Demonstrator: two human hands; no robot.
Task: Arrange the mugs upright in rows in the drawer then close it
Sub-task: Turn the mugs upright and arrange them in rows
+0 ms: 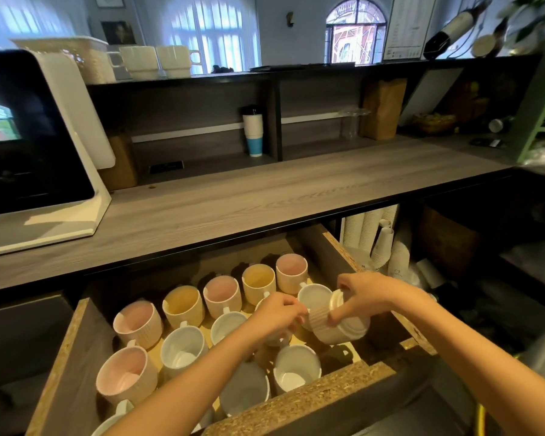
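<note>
Turning the ribbed mug (337, 322), pinched on its side by the right hand (364, 297) near the drawer (299, 401)'s right wall, needs a slow tip upright; the left hand (279, 313), curled, steadies its rim.

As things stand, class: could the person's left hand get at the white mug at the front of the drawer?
Probably yes. The white mug stands upright just below the left hand, nothing covering its open top. But that hand seems busy at the ribbed mug the right hand holds tilted.
</note>
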